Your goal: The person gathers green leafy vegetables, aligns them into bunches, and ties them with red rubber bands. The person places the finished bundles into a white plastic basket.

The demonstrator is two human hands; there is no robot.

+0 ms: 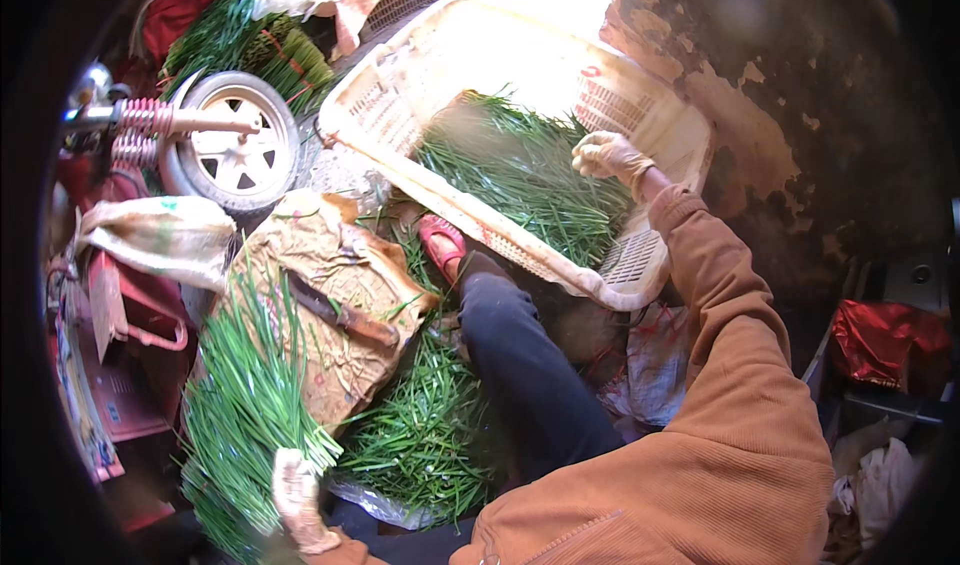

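Observation:
My left hand (296, 494), in a pale glove, is at the cut stem ends of a bunch of long green chives (251, 385). Stems lie on both sides of it, and whether its fingers close around any is hidden. My right hand (609, 158), gloved too, is over a large white plastic basket (465, 216) with its fingers loosely bent and nothing visible in them. Beneath it, a heap of chives (517, 167) fills the basket's lower part. A knife (341, 310) with a worn handle lies across a crumpled brown covering (330, 370) beside the bunch.
Loose chives (420, 430) are piled between the brown covering and my leg (517, 355). A vehicle's wheel (236, 141) and a pale sack (161, 235) stand at left. Tied green bundles (289, 62) lie behind the wheel. A stained wall (750, 115) borders the basket's right side.

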